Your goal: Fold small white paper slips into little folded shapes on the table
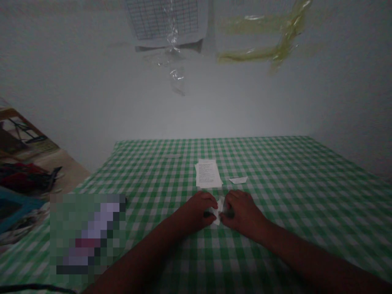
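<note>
My left hand (200, 208) and my right hand (240, 210) meet at the middle of the table, fingers curled. Together they pinch a small white piece of folded paper (218, 210) that rests on the green checked tablecloth (290, 204). Just beyond the hands lies a stack of printed white sheets (208, 173). To the right of that stack sits a small folded paper shape (238, 179). The room is dim, so the fold itself is hard to read.
A pixelated patch (87, 237) covers an object at the table's near left. A dark cable (33, 288) runs along the bottom left. The white wall behind carries a grid sheet (165, 18) and taped plastic (272, 41). Clutter lies on the floor (24, 179) at left.
</note>
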Available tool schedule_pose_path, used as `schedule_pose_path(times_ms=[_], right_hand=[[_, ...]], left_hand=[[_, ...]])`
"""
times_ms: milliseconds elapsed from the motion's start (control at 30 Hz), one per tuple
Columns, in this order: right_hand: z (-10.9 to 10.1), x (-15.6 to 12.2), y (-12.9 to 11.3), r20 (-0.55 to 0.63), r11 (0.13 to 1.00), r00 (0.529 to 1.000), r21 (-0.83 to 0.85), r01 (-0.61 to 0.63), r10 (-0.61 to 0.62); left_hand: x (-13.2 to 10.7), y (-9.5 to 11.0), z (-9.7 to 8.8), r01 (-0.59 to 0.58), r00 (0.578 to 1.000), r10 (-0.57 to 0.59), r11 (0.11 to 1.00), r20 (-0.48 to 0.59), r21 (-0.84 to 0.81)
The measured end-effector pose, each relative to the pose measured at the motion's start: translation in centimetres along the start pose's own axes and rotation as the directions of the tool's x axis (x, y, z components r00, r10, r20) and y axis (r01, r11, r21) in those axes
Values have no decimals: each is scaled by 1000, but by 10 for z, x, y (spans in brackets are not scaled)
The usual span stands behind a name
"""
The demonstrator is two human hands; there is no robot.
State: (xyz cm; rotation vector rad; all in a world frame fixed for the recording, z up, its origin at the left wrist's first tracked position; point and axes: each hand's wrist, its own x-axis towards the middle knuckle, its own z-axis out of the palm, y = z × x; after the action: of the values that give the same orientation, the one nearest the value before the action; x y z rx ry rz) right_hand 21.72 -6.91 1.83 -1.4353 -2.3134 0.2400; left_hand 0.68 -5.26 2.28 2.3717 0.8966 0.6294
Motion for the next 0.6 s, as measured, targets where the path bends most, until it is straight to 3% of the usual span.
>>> schedule_pose_path(times_ms=[233,367,533,600], right_hand=[[7,21,27,-95,987,984,-24,-156,153],[4,14,16,-85,992,989,-11,-123,122],[1,-1,-3,-24,999,999,24,31,-31],[1,1,-1,-26,1000,1000,-1,10,-10]], left_hand=[[1,0,-1,17,1000,-18,1000,20,16],[1,0,0,1,1000,-1,1000,1,13],[0,-1,0,-20,1000,20,1000,-7,6],[0,-1,-1,-18,1000,18,1000,5,7]])
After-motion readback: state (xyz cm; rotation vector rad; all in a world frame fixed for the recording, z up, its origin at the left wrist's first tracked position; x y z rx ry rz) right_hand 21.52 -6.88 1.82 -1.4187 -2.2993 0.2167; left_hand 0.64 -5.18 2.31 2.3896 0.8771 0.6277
